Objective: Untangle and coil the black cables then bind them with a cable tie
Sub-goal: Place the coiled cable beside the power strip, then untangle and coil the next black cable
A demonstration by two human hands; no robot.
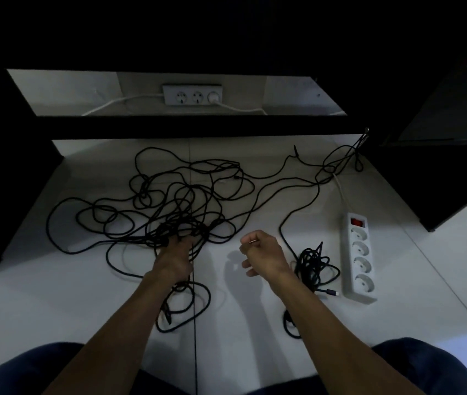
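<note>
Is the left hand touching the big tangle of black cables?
Touching. In the head view, the left hand reaches into the tangle of black cables, its fingers among the strands.

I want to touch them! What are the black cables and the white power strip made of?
The black cables look soft and bendy, maybe a woven or rubbery cover: they flop in loose loops and barely shine, though it is too dim to be sure. The white power strip looks like hard, smooth plastic: stiff straight edges and moulded round sockets.
</note>
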